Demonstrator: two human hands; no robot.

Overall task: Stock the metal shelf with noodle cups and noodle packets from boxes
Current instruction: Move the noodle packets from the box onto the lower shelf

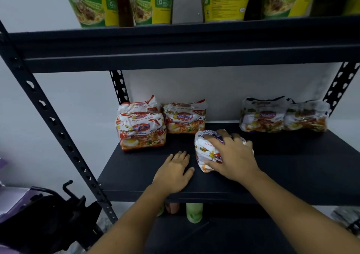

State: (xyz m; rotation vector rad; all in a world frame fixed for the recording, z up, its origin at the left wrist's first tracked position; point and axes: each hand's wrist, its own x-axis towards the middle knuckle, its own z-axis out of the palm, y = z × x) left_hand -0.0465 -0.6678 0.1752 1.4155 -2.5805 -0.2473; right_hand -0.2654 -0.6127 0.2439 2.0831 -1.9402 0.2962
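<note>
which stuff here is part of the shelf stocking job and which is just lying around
Job:
packet in the right grip
left packets
right packets
cups on the top tier
shelf

Lying about:
black object, lower left
bottles under the shelf
dark bottle among the cups

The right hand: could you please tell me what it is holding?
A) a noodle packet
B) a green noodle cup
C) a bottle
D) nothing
A: the right hand grips a noodle packet, with its fingers curled over the wrapper.
</note>
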